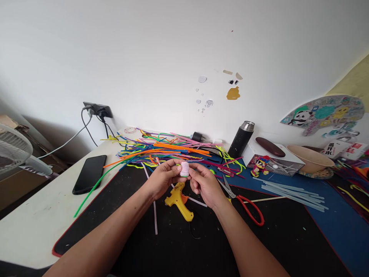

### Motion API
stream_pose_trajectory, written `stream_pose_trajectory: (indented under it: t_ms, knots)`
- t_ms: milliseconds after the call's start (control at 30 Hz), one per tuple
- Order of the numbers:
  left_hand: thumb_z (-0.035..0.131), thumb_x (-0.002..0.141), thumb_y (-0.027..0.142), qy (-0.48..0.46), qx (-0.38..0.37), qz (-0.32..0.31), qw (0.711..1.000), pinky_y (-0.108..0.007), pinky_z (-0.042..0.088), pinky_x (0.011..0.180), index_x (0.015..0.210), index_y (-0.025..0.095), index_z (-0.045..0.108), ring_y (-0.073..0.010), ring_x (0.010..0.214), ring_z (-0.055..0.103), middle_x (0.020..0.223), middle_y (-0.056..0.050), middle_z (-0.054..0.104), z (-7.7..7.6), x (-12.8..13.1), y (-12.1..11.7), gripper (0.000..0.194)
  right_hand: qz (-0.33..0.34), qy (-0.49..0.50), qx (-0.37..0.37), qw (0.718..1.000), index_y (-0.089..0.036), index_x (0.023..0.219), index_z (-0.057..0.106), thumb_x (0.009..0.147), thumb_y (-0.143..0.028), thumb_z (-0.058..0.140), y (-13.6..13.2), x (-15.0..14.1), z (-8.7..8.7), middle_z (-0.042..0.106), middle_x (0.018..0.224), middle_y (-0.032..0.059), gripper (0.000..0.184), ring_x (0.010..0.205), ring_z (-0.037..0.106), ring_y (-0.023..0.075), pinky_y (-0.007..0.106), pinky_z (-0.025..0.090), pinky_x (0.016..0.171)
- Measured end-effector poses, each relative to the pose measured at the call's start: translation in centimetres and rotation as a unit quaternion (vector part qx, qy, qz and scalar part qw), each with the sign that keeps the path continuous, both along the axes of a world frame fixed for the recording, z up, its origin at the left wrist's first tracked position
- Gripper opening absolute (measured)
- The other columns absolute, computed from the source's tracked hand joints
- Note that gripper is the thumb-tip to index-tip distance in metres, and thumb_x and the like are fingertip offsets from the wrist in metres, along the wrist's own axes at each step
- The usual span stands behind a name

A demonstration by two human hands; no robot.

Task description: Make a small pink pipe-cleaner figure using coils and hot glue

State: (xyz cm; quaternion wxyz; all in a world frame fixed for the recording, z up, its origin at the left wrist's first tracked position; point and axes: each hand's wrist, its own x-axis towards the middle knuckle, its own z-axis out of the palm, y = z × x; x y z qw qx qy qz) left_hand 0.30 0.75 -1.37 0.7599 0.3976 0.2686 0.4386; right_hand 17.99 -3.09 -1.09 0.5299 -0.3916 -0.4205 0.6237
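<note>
Between my two hands is a small coil of pale pink pipe cleaner (185, 168), with a bit of green at its lower edge. My left hand (165, 177) pinches it from the left, thumb on its side. From the right, the fingertips of my right hand (205, 182) grip it too. Just below lies a yellow hot glue gun (180, 202) on the black mat (138, 246), its upper end partly behind the hands. Loose pale pipe cleaners (155, 217) lie beside it. Red-handled scissors (245, 204) rest open to the right of my right hand.
Many coloured pipe cleaners (173, 148) are heaped along the wall. A black phone (90, 174) lies at left, near a fan (14, 146). At right are a black thermos (241, 139), a white box (273, 156), a small colourful figure (260, 166), glue sticks (291, 194) and a bowl (311, 156).
</note>
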Motion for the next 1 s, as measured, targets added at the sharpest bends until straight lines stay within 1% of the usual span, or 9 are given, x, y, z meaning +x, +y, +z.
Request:
stream_pose_trajectory:
  t_ms: [100, 233, 333, 467, 567, 667, 800, 1000]
  knots:
    - [0.092, 0.076, 0.033, 0.009, 0.003, 0.000, 1.000, -0.025, 0.064, 0.071, 0.102, 0.013, 0.071, -0.0176, 0.075, 0.076, 0.090, -0.008, 0.077, 0.02, -0.01, -0.03, 0.038, 0.000, -0.004, 0.000, 1.000, -0.018, 0.107, 0.072, 0.082, -0.048, 0.082, 0.05, 0.00, -0.11, 0.049, 0.050, -0.0087, 0.040, 0.039, 0.038, 0.0075, 0.021, 0.028, 0.038]
    - [0.090, 0.079, 0.033, -0.001, -0.003, 0.001, 1.000, -0.024, 0.064, 0.071, 0.100, 0.014, 0.071, -0.0177, 0.075, 0.077, 0.089, -0.007, 0.077, -0.01, 0.17, -0.14, 0.034, -0.007, -0.012, -0.002, 1.000, -0.018, 0.108, 0.073, 0.082, -0.048, 0.082, 0.06, 0.00, -0.05, 0.050, 0.052, -0.0078, 0.041, 0.041, 0.041, 0.0082, 0.021, 0.030, 0.039]
    - [0.088, 0.080, 0.031, -0.014, -0.013, 0.000, 1.000, -0.025, 0.064, 0.072, 0.103, 0.014, 0.071, -0.0190, 0.076, 0.079, 0.093, -0.009, 0.078, 0.10, 0.26, -0.18, 0.033, -0.010, -0.013, -0.001, 1.000, -0.018, 0.109, 0.073, 0.082, -0.051, 0.081, 0.03, 0.05, 0.03, 0.052, 0.053, -0.0072, 0.043, 0.041, 0.042, 0.0085, 0.021, 0.031, 0.039]
    - [0.087, 0.082, 0.031, -0.019, -0.008, 0.013, 1.000, -0.023, 0.063, 0.069, 0.107, 0.015, 0.070, -0.0194, 0.077, 0.080, 0.099, -0.010, 0.079, 0.32, 0.15, -0.12, 0.035, -0.021, -0.019, 0.003, 1.000, -0.017, 0.108, 0.073, 0.084, -0.056, 0.079, 0.00, 0.08, 0.13, 0.051, 0.051, -0.0073, 0.047, 0.041, 0.041, 0.0085, 0.020, 0.030, 0.038]
    - [0.088, 0.080, 0.033, -0.018, -0.004, 0.022, 1.000, -0.022, 0.063, 0.068, 0.107, 0.016, 0.070, -0.0180, 0.074, 0.079, 0.096, -0.009, 0.079, 0.36, 0.12, -0.09, 0.037, -0.025, -0.036, 0.003, 0.999, -0.017, 0.108, 0.072, 0.083, -0.058, 0.080, 0.04, 0.01, 0.08, 0.050, 0.050, -0.0078, 0.049, 0.040, 0.041, 0.0086, 0.020, 0.030, 0.038]
    - [0.091, 0.078, 0.033, -0.020, -0.006, 0.028, 0.999, -0.023, 0.063, 0.070, 0.104, 0.015, 0.071, -0.0159, 0.073, 0.077, 0.093, -0.007, 0.078, 0.30, 0.26, -0.09, 0.037, -0.023, -0.056, 0.002, 0.998, -0.017, 0.111, 0.071, 0.080, -0.056, 0.082, 0.12, -0.05, -0.14, 0.050, 0.050, -0.0084, 0.050, 0.040, 0.041, 0.0090, 0.020, 0.031, 0.038]
    - [0.092, 0.075, 0.034, -0.021, -0.006, 0.039, 0.999, -0.024, 0.063, 0.073, 0.099, 0.015, 0.073, -0.0137, 0.075, 0.073, 0.093, -0.006, 0.076, 0.25, 0.49, -0.17, 0.036, -0.020, -0.070, 0.002, 0.997, -0.018, 0.112, 0.071, 0.081, -0.054, 0.082, 0.12, -0.05, -0.33, 0.050, 0.050, -0.0083, 0.049, 0.041, 0.041, 0.0088, 0.020, 0.030, 0.038]
    - [0.095, 0.071, 0.038, -0.008, -0.009, 0.051, 0.999, -0.021, 0.061, 0.067, 0.098, 0.014, 0.075, -0.0108, 0.069, 0.068, 0.089, -0.004, 0.073, 0.33, 0.62, -0.35, 0.042, -0.005, -0.089, 0.007, 0.996, -0.019, 0.115, 0.070, 0.082, -0.053, 0.081, 0.05, -0.09, -0.60, 0.051, 0.049, -0.0084, 0.049, 0.040, 0.040, 0.0082, 0.020, 0.030, 0.039]
